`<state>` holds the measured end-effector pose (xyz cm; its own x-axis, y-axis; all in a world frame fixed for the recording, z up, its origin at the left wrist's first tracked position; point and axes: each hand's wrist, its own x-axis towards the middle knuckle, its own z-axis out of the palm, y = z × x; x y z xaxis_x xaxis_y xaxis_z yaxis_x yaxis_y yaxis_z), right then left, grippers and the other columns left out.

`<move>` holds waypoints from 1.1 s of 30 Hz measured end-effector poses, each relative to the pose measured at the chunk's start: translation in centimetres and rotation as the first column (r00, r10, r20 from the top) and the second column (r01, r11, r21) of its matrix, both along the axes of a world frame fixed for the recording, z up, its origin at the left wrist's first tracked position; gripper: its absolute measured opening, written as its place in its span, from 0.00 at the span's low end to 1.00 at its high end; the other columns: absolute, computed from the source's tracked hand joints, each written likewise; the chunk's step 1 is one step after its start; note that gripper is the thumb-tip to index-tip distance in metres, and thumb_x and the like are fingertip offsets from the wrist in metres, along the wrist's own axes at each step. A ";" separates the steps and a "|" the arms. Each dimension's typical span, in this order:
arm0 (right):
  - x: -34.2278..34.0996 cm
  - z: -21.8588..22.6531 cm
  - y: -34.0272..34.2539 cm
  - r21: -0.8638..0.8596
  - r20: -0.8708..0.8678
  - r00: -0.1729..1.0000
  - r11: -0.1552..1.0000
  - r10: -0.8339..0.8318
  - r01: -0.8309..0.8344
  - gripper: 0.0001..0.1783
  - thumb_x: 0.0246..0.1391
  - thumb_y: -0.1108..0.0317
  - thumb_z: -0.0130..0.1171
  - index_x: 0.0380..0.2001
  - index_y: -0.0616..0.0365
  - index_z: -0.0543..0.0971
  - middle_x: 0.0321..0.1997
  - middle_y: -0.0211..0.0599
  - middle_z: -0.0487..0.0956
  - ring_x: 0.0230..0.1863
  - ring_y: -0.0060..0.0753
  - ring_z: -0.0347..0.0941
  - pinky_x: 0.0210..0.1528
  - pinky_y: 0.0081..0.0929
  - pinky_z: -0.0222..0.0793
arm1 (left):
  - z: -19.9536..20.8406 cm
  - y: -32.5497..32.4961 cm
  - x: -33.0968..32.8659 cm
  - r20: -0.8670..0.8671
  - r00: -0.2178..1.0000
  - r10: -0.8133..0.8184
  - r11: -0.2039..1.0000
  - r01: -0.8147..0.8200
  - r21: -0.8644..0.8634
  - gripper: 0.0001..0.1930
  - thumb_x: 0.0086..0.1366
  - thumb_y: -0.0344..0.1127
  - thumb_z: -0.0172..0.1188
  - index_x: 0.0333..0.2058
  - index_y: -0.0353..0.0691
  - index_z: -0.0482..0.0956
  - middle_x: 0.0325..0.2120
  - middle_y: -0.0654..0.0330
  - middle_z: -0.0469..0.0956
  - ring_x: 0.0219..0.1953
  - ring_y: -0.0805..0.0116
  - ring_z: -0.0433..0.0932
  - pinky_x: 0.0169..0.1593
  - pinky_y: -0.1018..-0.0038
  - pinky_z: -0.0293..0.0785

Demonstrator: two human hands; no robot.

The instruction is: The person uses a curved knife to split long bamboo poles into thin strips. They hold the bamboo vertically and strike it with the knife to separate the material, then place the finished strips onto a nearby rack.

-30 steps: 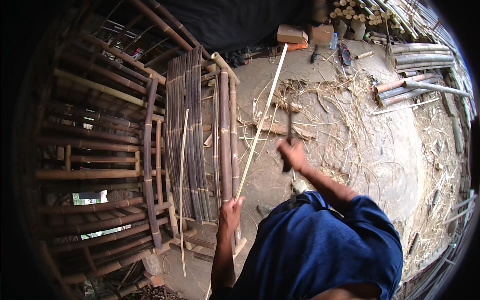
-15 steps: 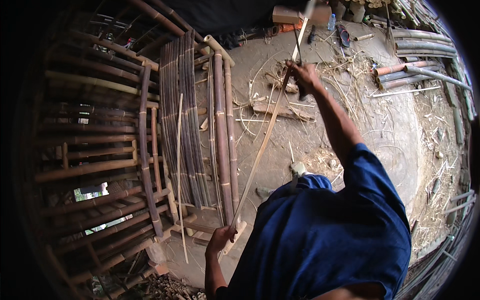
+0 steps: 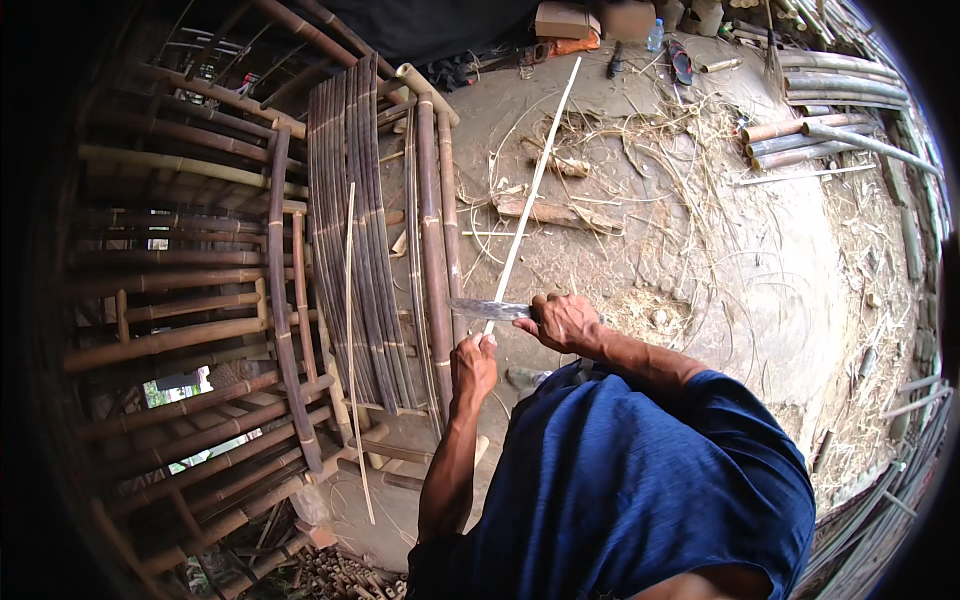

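Observation:
My left hand (image 3: pixel 473 368) is closed around the near end of a long, pale bamboo strip (image 3: pixel 534 185). From there the strip slants away to the far right, above the floor. My right hand (image 3: pixel 567 323) grips a knife by its handle, most of which the fingers hide. The knife's broad grey blade (image 3: pixel 485 309) points left and lies across the strip, just beyond my left fingers. Whether the edge cuts into the strip cannot be made out.
On my left stands a bamboo frame (image 3: pixel 436 220) with a row of dark slats (image 3: pixel 345 230) and a thin loose strip (image 3: pixel 351 300). Shavings and a split log (image 3: pixel 560 213) lie on the floor. Bamboo poles (image 3: pixel 840 85), a bottle (image 3: pixel 655 36) and a cardboard box (image 3: pixel 566 20) are farther off.
My right hand has come back toward my body with the knife, beside my left hand. My left hand has moved up and right, and now holds the strip by its near end.

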<state>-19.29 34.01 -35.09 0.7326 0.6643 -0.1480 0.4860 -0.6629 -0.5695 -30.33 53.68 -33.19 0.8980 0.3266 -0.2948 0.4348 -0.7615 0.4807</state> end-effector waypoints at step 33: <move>15.5 -3.8 -5.7 -0.132 0.560 0.822 0.968 -0.106 0.214 0.23 0.69 0.51 0.39 0.21 0.49 0.68 0.12 0.26 0.63 0.10 0.21 0.56 0.09 0.24 0.55 | 3.8 -1.2 -5.0 0.204 0.972 0.121 0.918 -0.031 -0.395 0.15 0.67 0.42 0.59 0.38 0.32 0.77 0.18 0.56 0.66 0.22 0.72 0.65 0.27 0.71 0.64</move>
<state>-3.80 28.32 -38.85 0.8226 0.5317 0.2014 0.5580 -0.8230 -0.1064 -35.36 52.45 -29.37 0.9314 0.2972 -0.2103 0.3335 -0.4651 0.8201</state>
